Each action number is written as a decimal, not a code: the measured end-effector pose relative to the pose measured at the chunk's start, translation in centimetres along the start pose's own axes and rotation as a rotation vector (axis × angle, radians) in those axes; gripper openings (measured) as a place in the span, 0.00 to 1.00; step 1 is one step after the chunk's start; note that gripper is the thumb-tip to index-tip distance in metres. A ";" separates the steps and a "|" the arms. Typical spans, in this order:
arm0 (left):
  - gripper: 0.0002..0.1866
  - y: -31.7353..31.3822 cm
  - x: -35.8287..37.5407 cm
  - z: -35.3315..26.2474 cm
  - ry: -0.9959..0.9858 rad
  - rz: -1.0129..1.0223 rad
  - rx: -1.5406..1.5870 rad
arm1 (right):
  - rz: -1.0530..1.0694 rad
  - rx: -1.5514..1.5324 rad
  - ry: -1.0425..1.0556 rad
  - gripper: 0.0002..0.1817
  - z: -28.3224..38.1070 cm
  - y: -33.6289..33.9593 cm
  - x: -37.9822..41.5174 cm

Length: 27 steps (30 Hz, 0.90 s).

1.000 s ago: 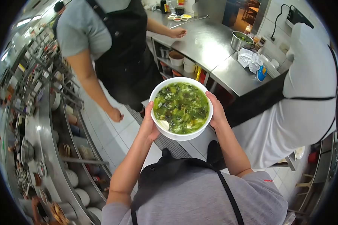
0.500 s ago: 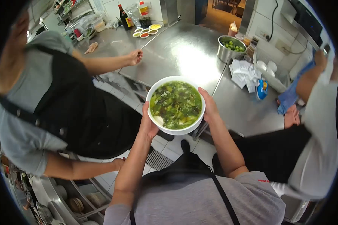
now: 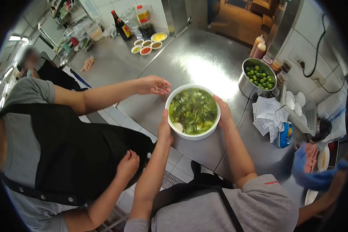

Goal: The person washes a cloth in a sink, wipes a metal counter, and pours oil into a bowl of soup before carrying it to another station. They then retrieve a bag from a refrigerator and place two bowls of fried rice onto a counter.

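Note:
Between my two hands is a large white bowl (image 3: 195, 137) of green soup (image 3: 193, 110) with chopped leaves and a pale round piece near its left edge. My left hand (image 3: 165, 130) grips the bowl's left side, and my right hand (image 3: 224, 113) wraps its right side. It is level, over the front part of the steel counter (image 3: 205, 58). Just left of the rim, a co-worker's hand (image 3: 154, 85) reaches out with its palm partly up.
On the right stand a steel pot (image 3: 247, 88) of green limes, a stack of paper slips (image 3: 267, 110) and a grey basket (image 3: 310, 101) with white cups. Sauce dishes (image 3: 145, 51) sit at the back left. Another person's arm with a blue cloth (image 3: 303, 164) is at lower right.
The bowl has moved forward from near the counter's edge to over its top. The co-worker on the left has stretched an arm out towards the bowl, opening the hand.

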<state>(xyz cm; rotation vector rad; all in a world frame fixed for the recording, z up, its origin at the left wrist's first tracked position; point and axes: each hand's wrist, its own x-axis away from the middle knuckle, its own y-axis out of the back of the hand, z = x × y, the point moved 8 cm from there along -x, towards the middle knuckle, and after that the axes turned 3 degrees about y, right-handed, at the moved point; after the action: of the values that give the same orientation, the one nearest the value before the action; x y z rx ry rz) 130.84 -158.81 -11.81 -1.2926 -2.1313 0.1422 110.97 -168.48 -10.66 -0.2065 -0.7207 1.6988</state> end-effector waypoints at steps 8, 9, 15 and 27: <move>0.34 1.5 -4.3 0.1 0.010 -0.175 -0.203 | -0.064 0.237 0.035 0.23 1.2 1.0 -4.4; 0.34 1.8 -4.6 0.0 0.009 -0.194 -0.245 | -0.075 0.270 0.054 0.23 1.4 1.1 -4.5; 0.36 2.1 -5.0 1.1 0.106 -0.192 -0.231 | -0.081 0.578 0.075 0.24 1.3 2.6 -5.1; 0.09 10.1 13.2 5.2 -0.049 0.201 -0.653 | -0.199 0.246 1.050 0.13 11.9 -2.2 17.1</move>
<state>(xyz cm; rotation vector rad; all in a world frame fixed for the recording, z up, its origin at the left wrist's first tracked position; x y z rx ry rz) 131.44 -141.51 -13.91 -1.8815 -2.1643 -0.4837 102.25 -156.44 4.09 -0.7486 0.2432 1.2261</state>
